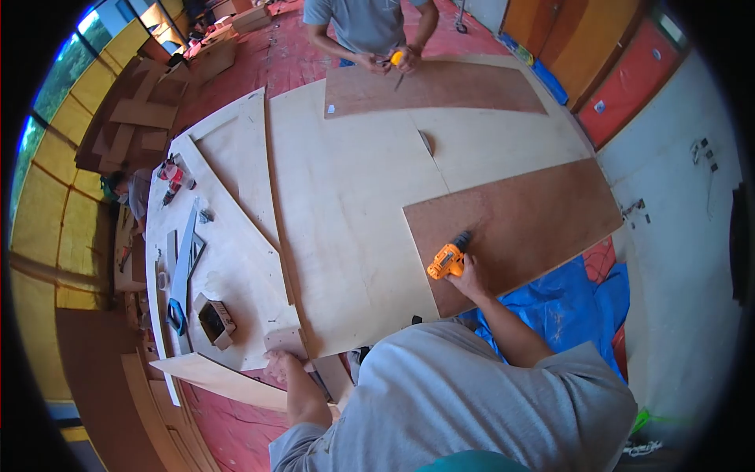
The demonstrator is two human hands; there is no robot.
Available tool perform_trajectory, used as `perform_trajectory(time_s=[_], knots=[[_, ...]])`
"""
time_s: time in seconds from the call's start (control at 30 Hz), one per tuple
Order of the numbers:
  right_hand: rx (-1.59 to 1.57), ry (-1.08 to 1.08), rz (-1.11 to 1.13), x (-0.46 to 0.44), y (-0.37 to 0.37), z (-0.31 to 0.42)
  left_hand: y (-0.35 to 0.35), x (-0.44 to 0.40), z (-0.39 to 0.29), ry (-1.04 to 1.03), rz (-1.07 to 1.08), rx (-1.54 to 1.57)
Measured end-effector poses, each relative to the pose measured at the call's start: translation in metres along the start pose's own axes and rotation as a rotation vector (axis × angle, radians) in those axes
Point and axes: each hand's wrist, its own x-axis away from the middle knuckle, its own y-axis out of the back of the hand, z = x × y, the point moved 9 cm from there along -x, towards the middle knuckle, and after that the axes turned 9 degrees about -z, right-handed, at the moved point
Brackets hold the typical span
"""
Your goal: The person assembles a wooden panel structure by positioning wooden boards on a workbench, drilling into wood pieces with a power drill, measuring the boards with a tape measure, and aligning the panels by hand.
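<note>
My right hand (470,280) is closed round the grip of an orange cordless drill (446,261). The drill's dark chuck points away over a brown panel (527,228) at the right side of the large pale tabletop. Over at the near left edge, my left hand (281,368) has its fingers curled against a small wooden block (288,341); part of the fingers is hidden. Close by lie an open cardboard box (215,320) with dark contents and a handsaw (185,259) with a blue handle.
Across the table a person (366,31) holds a yellow tool (397,57) above another brown panel (440,86). A red-and-black drill (171,189) lies at far left. Pale wooden strips (271,189) cross the table. A blue tarp (550,307) covers floor at right.
</note>
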Motion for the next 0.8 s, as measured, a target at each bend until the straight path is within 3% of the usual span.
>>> perform_trajectory(time_s=[0.8], knots=[[-0.021,0.004,0.010,-0.002,-0.008,0.001,0.028,0.012,-0.006,0.075,-0.140,-0.074]])
